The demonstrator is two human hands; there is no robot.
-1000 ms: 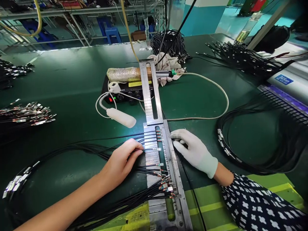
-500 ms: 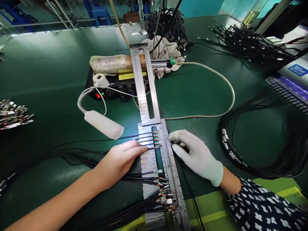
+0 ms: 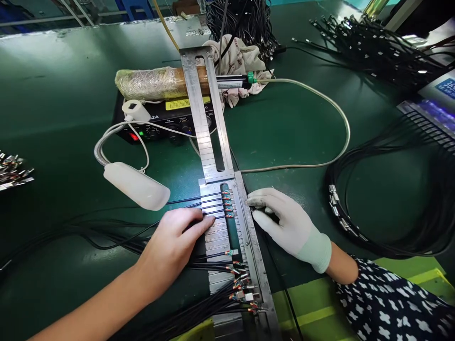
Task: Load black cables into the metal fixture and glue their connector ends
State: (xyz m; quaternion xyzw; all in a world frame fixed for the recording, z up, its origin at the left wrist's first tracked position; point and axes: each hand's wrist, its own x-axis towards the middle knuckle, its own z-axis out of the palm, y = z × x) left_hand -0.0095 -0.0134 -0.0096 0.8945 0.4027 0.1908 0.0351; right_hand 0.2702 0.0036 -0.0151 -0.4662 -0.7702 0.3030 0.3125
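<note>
A long metal fixture [image 3: 245, 237] with a slotted row lies on the green bench. Several black cables [image 3: 199, 204] with coloured metal ends sit side by side in its upper slots, and more cable ends [image 3: 243, 289] bunch lower down. My bare left hand [image 3: 174, 241] rests at the fixture's left edge, fingers pressed together on a black cable [image 3: 220, 217] whose end lies in the slot just below the seated ones. My gloved right hand [image 3: 286, 222] sits against the fixture's right rail with fingers curled and thumb against forefinger. What it grips is hidden.
A second metal slotted bar [image 3: 202, 113] extends away over a black control box [image 3: 159, 128]. A white oblong pedal-like unit [image 3: 137, 185] lies left of the fixture. Coiled black cables [image 3: 355, 232] lie at right, loose bundles [image 3: 369, 47] at far right, and metal terminals [image 3: 14, 170] at left.
My left hand slid the cable end up the fixture into the slot below the seated ones. The right hand barely moved. The view tilted down and closer.
</note>
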